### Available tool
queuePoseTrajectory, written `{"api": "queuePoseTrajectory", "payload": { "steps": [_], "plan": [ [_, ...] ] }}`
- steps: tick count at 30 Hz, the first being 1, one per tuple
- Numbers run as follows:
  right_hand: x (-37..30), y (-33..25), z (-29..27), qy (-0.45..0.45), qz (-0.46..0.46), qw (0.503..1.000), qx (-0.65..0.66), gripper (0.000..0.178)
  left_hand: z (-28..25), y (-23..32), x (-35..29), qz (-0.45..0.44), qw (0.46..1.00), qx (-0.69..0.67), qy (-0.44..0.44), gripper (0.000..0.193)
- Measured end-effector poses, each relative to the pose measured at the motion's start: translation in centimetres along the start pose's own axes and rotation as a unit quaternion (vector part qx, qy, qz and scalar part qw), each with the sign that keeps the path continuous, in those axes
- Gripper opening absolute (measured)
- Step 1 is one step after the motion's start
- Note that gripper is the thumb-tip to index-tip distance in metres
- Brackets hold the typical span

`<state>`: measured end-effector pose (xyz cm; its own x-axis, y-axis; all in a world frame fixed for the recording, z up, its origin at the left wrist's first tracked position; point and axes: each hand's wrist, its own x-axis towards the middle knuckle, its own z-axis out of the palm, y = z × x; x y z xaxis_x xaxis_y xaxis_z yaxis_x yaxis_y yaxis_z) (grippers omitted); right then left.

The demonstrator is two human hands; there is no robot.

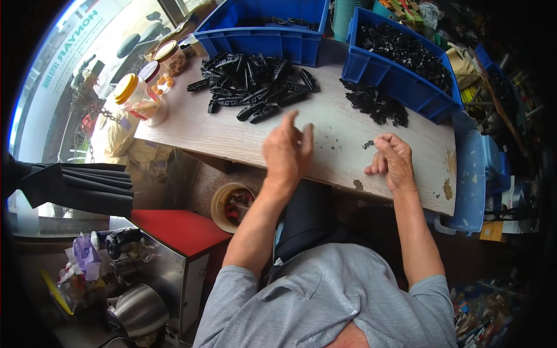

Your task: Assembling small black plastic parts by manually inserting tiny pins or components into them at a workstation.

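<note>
Black and small, a plastic part [368, 144] lies on the pale wood-grain tabletop [232, 136], just left of the person's right hand [393, 160]. That hand rests on the table near its front edge with the fingers curled loosely inward; whether anything sits inside them cannot be told. The left hand [286, 152] is raised above the tabletop, fingers together and pointing up, thumb close alongside, and nothing shows in its grip. Tiny dark specks dot the surface between the two hands. Farther back, a heap of long black plastic clips [252, 87] spreads across the middle of the table, and a smaller pile of tangled black pieces [376, 104] lies against a blue plastic crate [400, 75] filled with more of the same. A second blue crate [261, 37] stands behind the clips. Clear jars with yellow and red lids [142, 95] stand at the table's left end. Below the table edge sits a round tan bucket [232, 204].
</note>
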<state>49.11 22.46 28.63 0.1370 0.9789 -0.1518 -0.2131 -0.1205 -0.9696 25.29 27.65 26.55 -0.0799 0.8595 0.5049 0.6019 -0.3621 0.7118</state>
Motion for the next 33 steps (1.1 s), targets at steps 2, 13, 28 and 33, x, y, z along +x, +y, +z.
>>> {"api": "queuePoseTrajectory", "payload": {
  "steps": [2, 13, 28, 33],
  "plan": [
    [-0.1, 0.0, -0.1, 0.000, -0.005, 1.000, 0.003, 0.017, -2.5, -2.8, 1.4, -0.003, 0.988, 0.153, -0.005, 0.038],
    [0.5, 0.1, -1.1, 0.000, -0.019, 1.000, 0.009, 0.018, -2.1, -1.2, 0.4, 0.088, 0.973, 0.211, -0.021, 0.025],
    [0.8, 0.4, -1.7, -0.006, -0.048, 0.995, 0.088, 0.012, 0.6, 1.3, -0.9, 0.054, 0.997, 0.019, -0.055, 0.020],
    [0.6, 0.3, -0.5, -0.021, -0.050, 0.991, 0.121, 0.012, 4.3, 3.9, -2.9, -0.073, 0.934, -0.331, -0.118, 0.027]
  ]
}}
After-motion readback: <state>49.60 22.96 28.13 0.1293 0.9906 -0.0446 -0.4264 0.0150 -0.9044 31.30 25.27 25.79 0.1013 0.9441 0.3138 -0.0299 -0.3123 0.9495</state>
